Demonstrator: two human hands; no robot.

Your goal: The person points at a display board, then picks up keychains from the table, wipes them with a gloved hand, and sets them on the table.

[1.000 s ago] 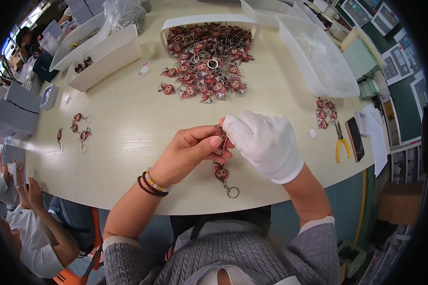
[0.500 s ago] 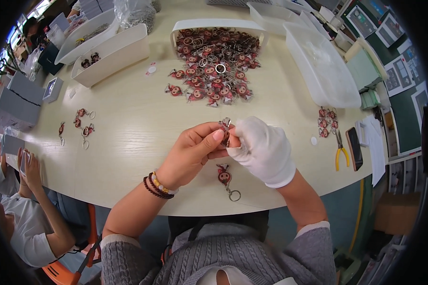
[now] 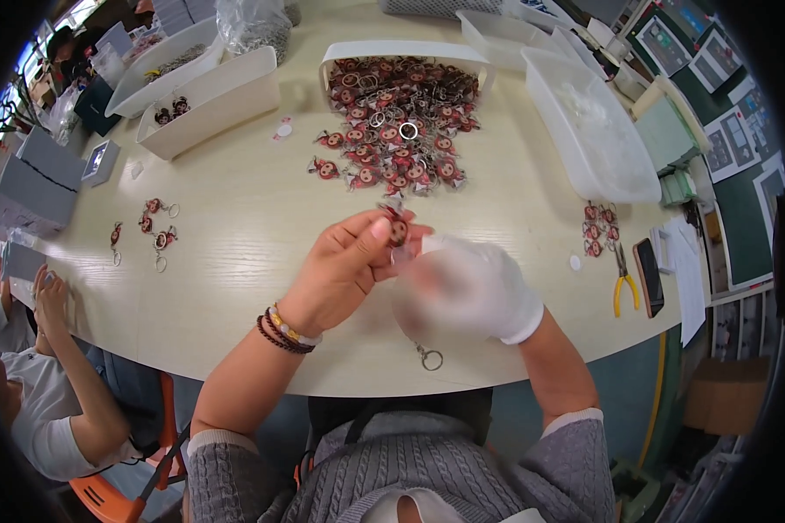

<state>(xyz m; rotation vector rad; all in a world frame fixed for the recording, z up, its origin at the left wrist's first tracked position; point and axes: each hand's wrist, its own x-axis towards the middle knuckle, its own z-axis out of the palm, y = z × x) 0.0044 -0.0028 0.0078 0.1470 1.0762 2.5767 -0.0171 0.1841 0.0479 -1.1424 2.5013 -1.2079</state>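
Between the thumb and fingers of my left hand [image 3: 333, 266] is a small red and brown figure keychain [image 3: 398, 232], held upright above the table. Close to its lower end is my right hand [image 3: 488, 288], in a white glove with bare fingertips. Motion smears those fingertips, so their grip cannot be made out. Below it on the table lies another keychain [image 3: 430, 358]; its split ring shows, but the blurred hand covers its figure. Ahead of both hands, a large heap of similar keychains [image 3: 401, 157] spills from a tipped white bin [image 3: 406, 50].
Small keychain groups lie at left [image 3: 155, 228] and right [image 3: 600, 228]. Yellow-handled pliers [image 3: 624, 292] and a phone [image 3: 648, 277] are by the right edge. White bins [image 3: 209, 109] stand at back left, a clear-bag-filled tray [image 3: 584, 131] at right. A co-worker [image 3: 70, 383] sits at left.
My left hand has lifted the keychain slightly away and to the left, showing its figure more. My right hand has drawn back from it and down, over the keychain on the table.
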